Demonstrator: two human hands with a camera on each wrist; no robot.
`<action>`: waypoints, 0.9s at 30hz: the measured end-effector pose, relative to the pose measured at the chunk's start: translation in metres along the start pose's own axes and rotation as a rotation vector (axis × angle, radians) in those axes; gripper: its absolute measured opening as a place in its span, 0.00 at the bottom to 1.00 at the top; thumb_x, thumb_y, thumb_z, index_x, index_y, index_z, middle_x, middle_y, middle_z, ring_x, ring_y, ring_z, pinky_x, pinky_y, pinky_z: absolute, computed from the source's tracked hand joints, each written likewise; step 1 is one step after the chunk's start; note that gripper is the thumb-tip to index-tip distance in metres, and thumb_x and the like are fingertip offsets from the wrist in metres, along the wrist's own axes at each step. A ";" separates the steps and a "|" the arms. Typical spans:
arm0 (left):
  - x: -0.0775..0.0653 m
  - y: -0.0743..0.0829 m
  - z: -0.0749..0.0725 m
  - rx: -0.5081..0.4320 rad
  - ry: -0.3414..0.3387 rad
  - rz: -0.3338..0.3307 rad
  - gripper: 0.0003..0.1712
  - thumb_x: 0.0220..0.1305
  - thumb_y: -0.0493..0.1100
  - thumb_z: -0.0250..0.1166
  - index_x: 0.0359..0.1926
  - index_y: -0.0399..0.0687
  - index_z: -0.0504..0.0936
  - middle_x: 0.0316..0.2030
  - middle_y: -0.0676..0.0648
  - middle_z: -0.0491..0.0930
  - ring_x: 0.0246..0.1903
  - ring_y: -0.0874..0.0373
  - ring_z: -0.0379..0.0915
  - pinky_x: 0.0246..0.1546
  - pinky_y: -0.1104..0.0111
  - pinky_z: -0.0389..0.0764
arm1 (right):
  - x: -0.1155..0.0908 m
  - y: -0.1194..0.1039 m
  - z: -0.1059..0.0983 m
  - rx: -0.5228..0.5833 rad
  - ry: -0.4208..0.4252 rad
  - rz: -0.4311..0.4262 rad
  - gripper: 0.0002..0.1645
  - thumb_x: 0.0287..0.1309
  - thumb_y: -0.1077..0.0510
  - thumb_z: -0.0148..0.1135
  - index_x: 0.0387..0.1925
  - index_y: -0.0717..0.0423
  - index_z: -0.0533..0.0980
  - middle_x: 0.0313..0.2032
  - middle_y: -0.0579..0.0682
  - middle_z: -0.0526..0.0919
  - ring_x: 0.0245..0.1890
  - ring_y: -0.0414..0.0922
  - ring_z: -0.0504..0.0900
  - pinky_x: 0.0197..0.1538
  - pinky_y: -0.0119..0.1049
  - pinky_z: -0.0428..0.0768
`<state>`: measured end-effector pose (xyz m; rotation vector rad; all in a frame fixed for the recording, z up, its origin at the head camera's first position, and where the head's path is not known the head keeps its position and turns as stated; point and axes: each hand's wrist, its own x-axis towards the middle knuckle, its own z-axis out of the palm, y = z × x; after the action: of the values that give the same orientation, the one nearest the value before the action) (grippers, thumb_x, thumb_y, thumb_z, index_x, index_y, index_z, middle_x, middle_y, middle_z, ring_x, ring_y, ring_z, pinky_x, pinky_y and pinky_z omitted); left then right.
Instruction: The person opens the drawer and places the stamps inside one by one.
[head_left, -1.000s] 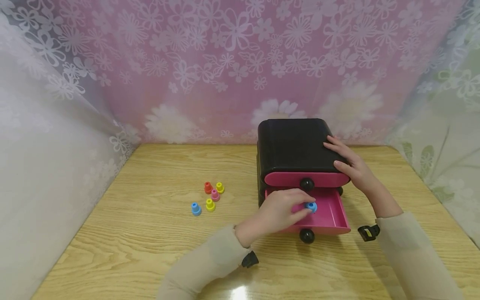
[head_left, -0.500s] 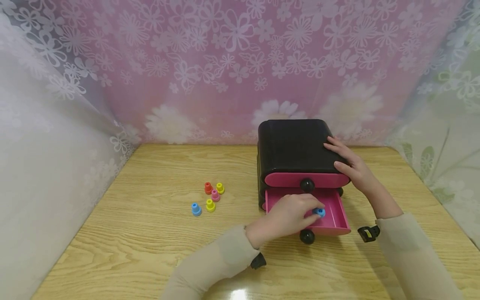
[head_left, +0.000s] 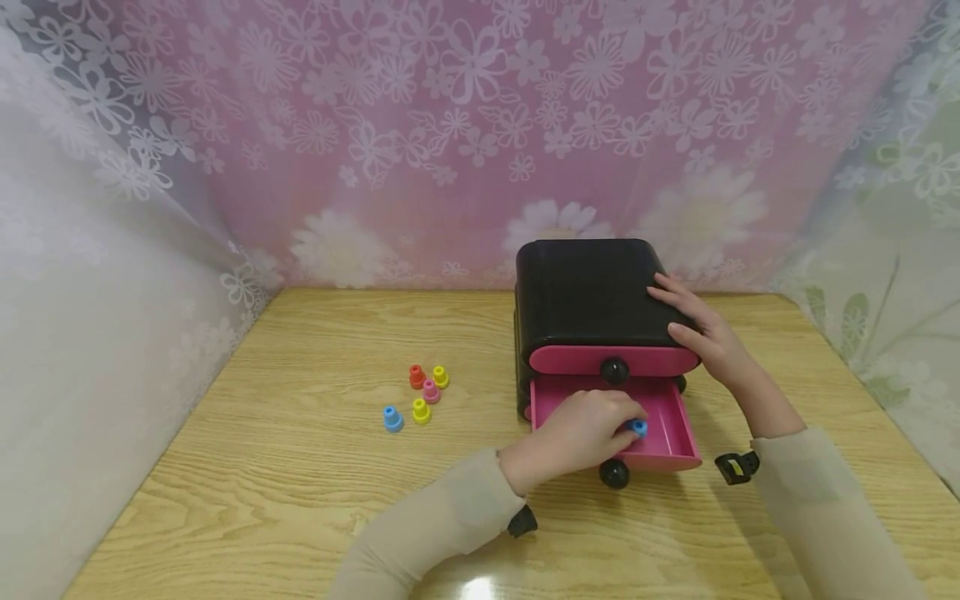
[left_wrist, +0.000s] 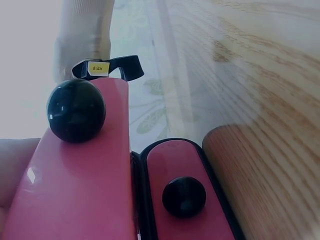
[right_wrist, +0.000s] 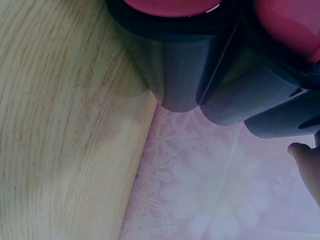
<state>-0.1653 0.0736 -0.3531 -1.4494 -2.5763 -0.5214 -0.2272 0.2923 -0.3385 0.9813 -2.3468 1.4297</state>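
Note:
In the head view a black drawer cabinet (head_left: 592, 287) with pink drawer fronts stands right of the middle. A pink drawer (head_left: 675, 421) below the top one is pulled out. My left hand (head_left: 573, 433) is inside it and pinches a small blue stepped peg (head_left: 638, 428) between thumb and fingers, low over the drawer floor. Whether the peg touches the floor is hard to tell. My right hand (head_left: 705, 337) rests on the cabinet's right top edge, fingers spread. The left wrist view shows the drawer's pink front (left_wrist: 80, 185) with its black knob (left_wrist: 76, 111).
Several loose pegs lie on the wooden table left of the cabinet: a red peg (head_left: 417, 377), a pink peg (head_left: 431, 392), two yellow ones and another blue peg (head_left: 392, 419). A floral curtain (head_left: 450, 150) hangs behind the table. A lower closed drawer (left_wrist: 187, 165) sits beneath.
My left hand has moved right and slightly down within the drawer, carrying the blue peg deeper toward its front right. My right hand and the loose pegs have stayed in place.

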 end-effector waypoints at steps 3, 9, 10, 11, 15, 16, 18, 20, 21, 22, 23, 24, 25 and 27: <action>0.001 0.000 0.001 0.010 -0.026 -0.015 0.11 0.56 0.45 0.62 0.41 0.51 0.80 0.31 0.59 0.74 0.28 0.73 0.67 0.32 0.86 0.67 | 0.000 0.001 0.000 0.001 0.001 -0.003 0.28 0.56 0.70 0.42 0.60 0.66 0.59 0.65 0.59 0.48 0.66 0.41 0.39 0.62 0.53 0.38; 0.004 0.001 0.002 0.038 -0.060 -0.030 0.11 0.56 0.46 0.62 0.41 0.52 0.80 0.30 0.60 0.73 0.28 0.73 0.65 0.31 0.85 0.67 | 0.000 0.002 0.000 0.003 0.005 -0.011 0.28 0.56 0.70 0.43 0.60 0.66 0.59 0.65 0.58 0.49 0.66 0.42 0.40 0.63 0.51 0.38; 0.005 0.001 0.002 0.040 -0.063 -0.032 0.11 0.56 0.47 0.62 0.41 0.52 0.80 0.30 0.60 0.73 0.28 0.73 0.65 0.31 0.85 0.67 | 0.000 0.003 0.000 0.002 0.005 -0.010 0.28 0.56 0.70 0.43 0.60 0.66 0.59 0.65 0.58 0.49 0.66 0.42 0.40 0.63 0.51 0.38; 0.005 0.001 0.003 0.041 -0.065 -0.032 0.11 0.56 0.47 0.62 0.40 0.53 0.80 0.30 0.60 0.73 0.28 0.73 0.65 0.31 0.85 0.67 | 0.000 0.003 0.000 0.003 0.005 -0.010 0.28 0.56 0.70 0.43 0.60 0.66 0.59 0.65 0.58 0.49 0.66 0.42 0.40 0.63 0.51 0.38; 0.007 0.002 0.003 0.043 -0.073 -0.030 0.10 0.56 0.47 0.62 0.40 0.53 0.80 0.29 0.60 0.73 0.27 0.73 0.65 0.30 0.85 0.67 | 0.000 0.003 0.000 0.002 0.007 -0.010 0.28 0.56 0.70 0.43 0.60 0.66 0.59 0.65 0.58 0.49 0.66 0.42 0.40 0.62 0.52 0.38; 0.008 0.002 0.003 0.042 -0.075 -0.031 0.10 0.56 0.47 0.62 0.40 0.53 0.80 0.29 0.60 0.72 0.27 0.73 0.65 0.30 0.85 0.67 | 0.000 0.003 0.000 0.002 0.007 -0.009 0.28 0.56 0.70 0.43 0.60 0.66 0.59 0.65 0.58 0.49 0.66 0.42 0.40 0.62 0.52 0.38; 0.009 0.002 0.003 0.036 -0.083 -0.033 0.10 0.56 0.46 0.62 0.40 0.53 0.80 0.29 0.60 0.72 0.27 0.73 0.65 0.30 0.85 0.67 | 0.000 0.003 0.000 -0.001 0.006 -0.007 0.28 0.56 0.70 0.43 0.60 0.66 0.59 0.65 0.58 0.49 0.66 0.42 0.40 0.62 0.52 0.38; 0.011 0.002 0.004 0.031 -0.092 -0.038 0.10 0.56 0.46 0.62 0.40 0.53 0.80 0.29 0.60 0.73 0.27 0.73 0.65 0.30 0.85 0.67 | 0.000 0.003 0.000 0.000 0.005 -0.005 0.28 0.56 0.70 0.43 0.60 0.66 0.59 0.65 0.58 0.49 0.66 0.41 0.39 0.62 0.52 0.37; 0.011 0.002 0.004 0.029 -0.096 -0.040 0.10 0.56 0.46 0.62 0.40 0.52 0.79 0.29 0.59 0.73 0.27 0.73 0.65 0.30 0.85 0.67 | 0.000 0.003 0.000 0.001 0.004 -0.004 0.28 0.56 0.70 0.43 0.60 0.66 0.59 0.65 0.58 0.49 0.66 0.41 0.39 0.62 0.52 0.37; 0.012 0.002 0.005 0.026 -0.100 -0.041 0.10 0.56 0.46 0.62 0.40 0.52 0.79 0.29 0.59 0.73 0.27 0.73 0.65 0.30 0.85 0.67 | 0.000 0.003 0.000 0.002 0.004 -0.004 0.28 0.56 0.70 0.43 0.60 0.66 0.59 0.65 0.59 0.49 0.66 0.41 0.39 0.62 0.52 0.37; 0.013 0.002 0.005 0.025 -0.103 -0.042 0.10 0.56 0.46 0.62 0.40 0.52 0.79 0.30 0.59 0.73 0.27 0.73 0.65 0.30 0.85 0.67 | 0.000 0.003 0.000 0.003 0.005 -0.005 0.28 0.56 0.70 0.43 0.60 0.66 0.59 0.65 0.59 0.48 0.66 0.41 0.39 0.62 0.52 0.37; 0.014 0.002 0.005 0.026 -0.105 -0.042 0.10 0.56 0.46 0.62 0.40 0.52 0.79 0.30 0.59 0.73 0.27 0.72 0.65 0.30 0.85 0.67 | 0.000 0.003 0.000 0.005 0.005 -0.006 0.28 0.56 0.70 0.43 0.60 0.66 0.59 0.65 0.59 0.48 0.66 0.42 0.39 0.62 0.52 0.37; 0.015 0.002 0.006 0.026 -0.107 -0.042 0.10 0.56 0.46 0.61 0.40 0.52 0.79 0.30 0.59 0.73 0.27 0.72 0.65 0.30 0.85 0.66 | 0.000 0.003 0.000 0.007 0.005 -0.007 0.28 0.56 0.70 0.43 0.60 0.66 0.59 0.65 0.59 0.48 0.66 0.42 0.39 0.62 0.52 0.37; 0.016 0.002 0.006 0.022 -0.111 -0.043 0.10 0.57 0.46 0.61 0.41 0.52 0.79 0.30 0.59 0.73 0.27 0.72 0.65 0.29 0.85 0.66 | 0.000 0.002 0.000 0.007 0.006 -0.009 0.28 0.56 0.71 0.43 0.60 0.66 0.59 0.65 0.59 0.49 0.66 0.42 0.39 0.62 0.52 0.37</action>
<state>-0.1715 0.0899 -0.3536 -1.4588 -2.6945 -0.4283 -0.2284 0.2932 -0.3402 0.9862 -2.3317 1.4360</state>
